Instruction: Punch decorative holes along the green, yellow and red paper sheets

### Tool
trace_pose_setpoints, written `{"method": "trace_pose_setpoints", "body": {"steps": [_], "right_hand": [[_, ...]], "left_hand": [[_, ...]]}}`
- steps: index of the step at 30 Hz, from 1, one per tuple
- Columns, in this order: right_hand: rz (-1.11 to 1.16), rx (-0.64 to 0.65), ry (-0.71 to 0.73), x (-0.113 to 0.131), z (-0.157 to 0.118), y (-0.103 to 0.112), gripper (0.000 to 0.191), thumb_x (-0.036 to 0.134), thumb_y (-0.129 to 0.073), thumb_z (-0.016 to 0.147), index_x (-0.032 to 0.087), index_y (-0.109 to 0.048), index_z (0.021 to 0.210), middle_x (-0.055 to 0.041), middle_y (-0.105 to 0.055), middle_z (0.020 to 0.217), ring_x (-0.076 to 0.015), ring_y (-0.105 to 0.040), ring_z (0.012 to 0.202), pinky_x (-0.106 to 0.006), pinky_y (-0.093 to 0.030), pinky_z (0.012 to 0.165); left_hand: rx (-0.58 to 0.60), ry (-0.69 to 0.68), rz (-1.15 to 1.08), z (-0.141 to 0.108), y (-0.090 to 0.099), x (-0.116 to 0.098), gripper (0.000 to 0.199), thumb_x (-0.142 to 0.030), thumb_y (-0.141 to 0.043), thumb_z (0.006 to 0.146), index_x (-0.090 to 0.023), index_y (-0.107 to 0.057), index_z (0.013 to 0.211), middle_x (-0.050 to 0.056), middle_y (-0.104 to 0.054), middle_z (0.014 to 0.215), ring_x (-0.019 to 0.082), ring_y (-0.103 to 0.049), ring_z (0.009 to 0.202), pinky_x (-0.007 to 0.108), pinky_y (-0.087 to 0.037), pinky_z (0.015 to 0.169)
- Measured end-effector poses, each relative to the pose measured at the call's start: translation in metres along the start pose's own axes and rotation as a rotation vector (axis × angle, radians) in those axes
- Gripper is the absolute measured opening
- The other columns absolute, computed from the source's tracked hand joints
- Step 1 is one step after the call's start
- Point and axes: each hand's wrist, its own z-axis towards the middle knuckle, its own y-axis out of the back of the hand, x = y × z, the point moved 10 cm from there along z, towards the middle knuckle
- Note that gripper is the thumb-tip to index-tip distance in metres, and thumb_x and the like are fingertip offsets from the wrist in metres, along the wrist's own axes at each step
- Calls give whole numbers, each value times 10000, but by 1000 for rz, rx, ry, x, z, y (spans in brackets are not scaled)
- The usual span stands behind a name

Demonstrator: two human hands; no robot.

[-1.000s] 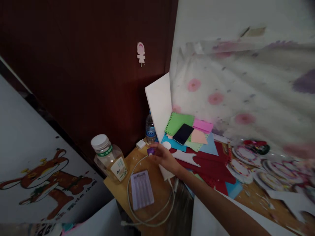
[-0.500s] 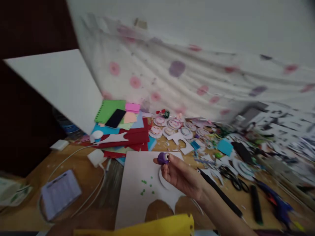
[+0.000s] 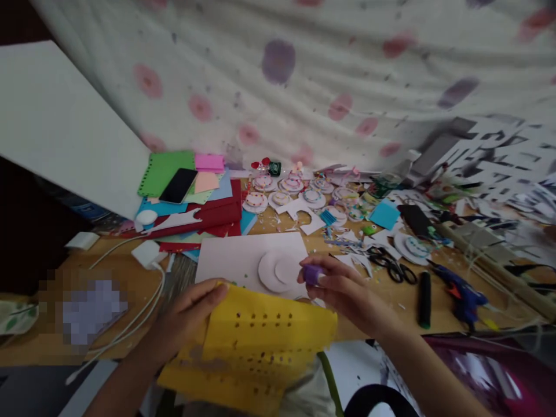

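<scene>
My left hand pinches the upper left corner of a yellow sheet with rows of small punched holes. The sheet hangs over the table's front edge, its lower part blurred. Just right of it, my right hand holds a small purple punch between thumb and fingers, above the table. Behind the yellow sheet lies a white sheet, bearing white paper discs one on another. A few green bits show on the white sheet, partly covered by the yellow one.
Coloured papers and a black phone lie at the back left, near a white charger with its cable. Decorated discs stand along the back. At the right are scissors, a black tube and a blue glue gun.
The view has tilted down. The yellow sheet has risen into view, with my left hand now visible holding it. My right hand with the purple punch has turned and moved right, off the discs.
</scene>
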Motion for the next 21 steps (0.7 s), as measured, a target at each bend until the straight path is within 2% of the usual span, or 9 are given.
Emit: {"method": "trace_pose_setpoints", "body": {"steps": [2,4,5,7,9,10,13,16,21], "right_hand": [[-104,-17,77,6,-4,8,229,246,-613,775,203,-609,1000,-16,-585,853,-115,-508,708,-236,-417,654],[-302,-1,122,15,-7,7,174,267,-580,803,201,-611,962,6,-534,775,-113,-467,672,-234,-385,623],[-438,44,114,16,-8,0,172,295,-576,823,197,-619,958,6,-531,769,-117,-464,678,-236,-380,625],[-700,211,31,8,-12,-20,231,367,-597,838,181,-647,966,-5,-559,802,-128,-485,724,-237,-386,647],[-822,395,-99,-10,-21,-39,313,447,-610,829,161,-671,943,-11,-577,812,-132,-495,725,-232,-394,628],[-833,441,-154,-17,-26,-45,352,483,-606,825,151,-677,918,-8,-574,784,-125,-489,695,-224,-389,597],[-853,382,-207,-25,-35,-48,424,556,-609,800,139,-673,839,12,-531,683,-101,-444,601,-202,-343,508],[-922,295,-147,-22,-46,-49,427,575,-645,759,148,-650,778,25,-496,649,-96,-418,582,-200,-314,489],[-1034,260,-2,-8,-71,-67,414,536,-682,727,174,-514,617,49,-380,603,-90,-336,568,-215,-275,503]], "left_hand": [[41,42,-70,-1,1,10,385,-587,-658,715,-204,-693,738,14,-678,716,205,-621,734,216,-486,591],[16,59,-106,-5,9,16,376,-573,-673,720,-201,-680,775,2,-664,734,171,-601,712,188,-459,573],[-9,59,-119,-7,14,18,374,-567,-678,722,-200,-674,794,-4,-657,745,157,-592,701,179,-447,565],[-40,32,-137,-13,20,16,374,-561,-676,731,-193,-653,791,-15,-634,723,137,-572,662,172,-430,550],[-66,-34,-129,-21,23,9,379,-554,-665,746,-178,-614,727,-30,-590,647,117,-541,604,165,-406,522],[-81,-68,-127,-26,24,5,388,-554,-661,749,-174,-595,702,-36,-570,616,111,-528,580,162,-396,507],[-51,-117,-171,-46,20,0,382,-541,-709,701,-180,-596,756,-29,-618,649,129,-566,590,181,-431,512],[53,-104,-195,-67,8,4,416,-432,-808,612,-193,-614,892,-2,-702,788,183,-647,682,237,-507,579],[46,-106,-242,-90,4,14,350,-366,-823,614,-164,-650,841,4,-720,768,168,-659,660,226,-511,576]]}}
